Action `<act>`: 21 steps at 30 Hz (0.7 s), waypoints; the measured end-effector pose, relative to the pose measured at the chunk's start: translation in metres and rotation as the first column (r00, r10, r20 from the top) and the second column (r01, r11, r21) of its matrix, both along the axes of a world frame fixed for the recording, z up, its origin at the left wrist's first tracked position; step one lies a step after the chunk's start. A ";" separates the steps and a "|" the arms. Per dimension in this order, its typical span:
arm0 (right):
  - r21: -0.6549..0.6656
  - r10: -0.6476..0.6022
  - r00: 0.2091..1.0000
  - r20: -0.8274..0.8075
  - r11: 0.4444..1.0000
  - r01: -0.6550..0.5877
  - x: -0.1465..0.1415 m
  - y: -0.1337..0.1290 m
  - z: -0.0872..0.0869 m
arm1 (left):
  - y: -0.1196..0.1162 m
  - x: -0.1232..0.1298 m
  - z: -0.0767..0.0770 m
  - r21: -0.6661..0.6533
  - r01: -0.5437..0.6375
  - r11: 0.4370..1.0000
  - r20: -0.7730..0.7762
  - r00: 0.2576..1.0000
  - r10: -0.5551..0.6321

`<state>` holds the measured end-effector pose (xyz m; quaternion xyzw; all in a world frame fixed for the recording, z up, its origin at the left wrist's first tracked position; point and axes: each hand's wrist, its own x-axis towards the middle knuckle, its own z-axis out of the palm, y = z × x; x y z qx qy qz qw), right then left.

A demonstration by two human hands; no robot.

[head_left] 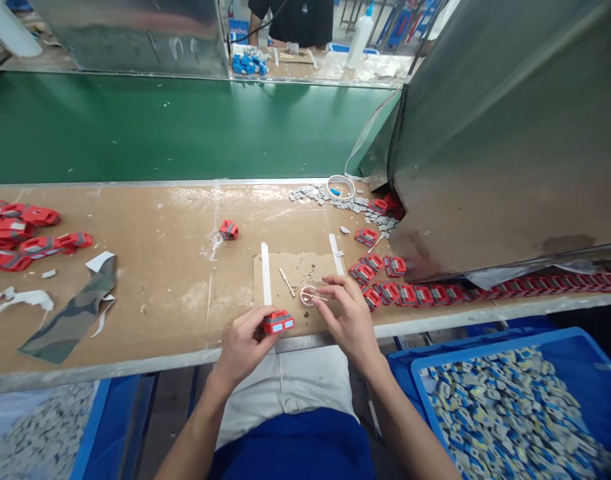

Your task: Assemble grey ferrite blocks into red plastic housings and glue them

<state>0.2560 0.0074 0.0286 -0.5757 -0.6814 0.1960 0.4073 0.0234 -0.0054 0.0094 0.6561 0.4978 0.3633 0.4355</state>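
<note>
Near the table's front edge my left hand point(245, 339) is closed on a small red toy vehicle part point(279, 323) with grey bands and two pale window-like patches facing me. My right hand point(349, 319) pinches a thin stick point(319, 297) between thumb and fingers. The stick's tip is over a small round dish point(302, 300), whose contents I cannot make out. A second short stick point(287, 282) lies on the stained cardboard sheet point(270, 267), left of the dish. Beyond my left hand, a single red toy part point(229, 230) sits alone.
Red parts form a heap point(23, 233) at left and a long row point(438, 295) at right. A camouflage strip point(75, 313), tape roll point(327, 189) and grey pieces point(310, 193) lie about. Blue bins point(420, 373) flank me; a metal panel point(495, 147) overhangs. Someone stands beyond the green belt point(185, 127).
</note>
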 end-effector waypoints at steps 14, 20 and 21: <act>-0.211 -0.067 0.782 0.620 0.945 0.248 0.101 0.221 0.021 | 0.000 -0.004 -0.003 0.021 0.018 1.000 0.022 1.000 -0.018; -0.241 -0.066 0.827 0.558 0.941 0.238 0.101 0.227 0.014 | 0.001 -0.005 -0.009 -0.023 0.046 0.999 0.113 0.993 -0.043; -0.237 -0.070 0.844 0.532 0.945 0.227 0.100 0.225 0.018 | 0.001 -0.006 -0.011 -0.038 0.049 0.998 0.131 0.990 -0.044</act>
